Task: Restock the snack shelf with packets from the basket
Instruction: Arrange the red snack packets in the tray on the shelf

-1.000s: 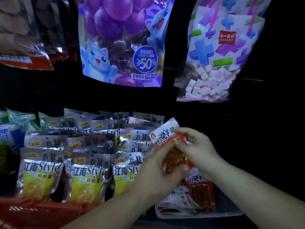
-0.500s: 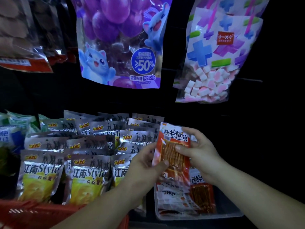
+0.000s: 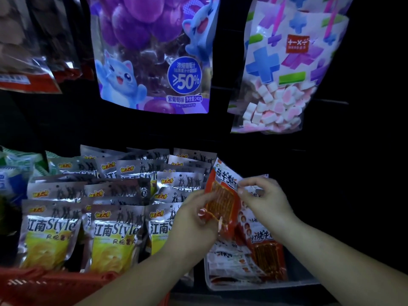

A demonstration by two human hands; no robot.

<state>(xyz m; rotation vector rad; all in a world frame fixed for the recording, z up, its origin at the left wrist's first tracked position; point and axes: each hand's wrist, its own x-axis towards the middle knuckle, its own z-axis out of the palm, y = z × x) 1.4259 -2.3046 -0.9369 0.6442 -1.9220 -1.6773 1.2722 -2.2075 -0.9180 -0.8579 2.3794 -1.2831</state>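
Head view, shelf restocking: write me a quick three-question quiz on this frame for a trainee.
1. True or false: the left hand and the right hand both hold the red packet.
2. The clear bin with more red packets in it sits: A) right of the silver chip packets; B) left of them; C) on top of them.
3. Fill in: the circle on the hanging purple bag reads ≥__%.

Key: 1 true; 2 A; 3 50.
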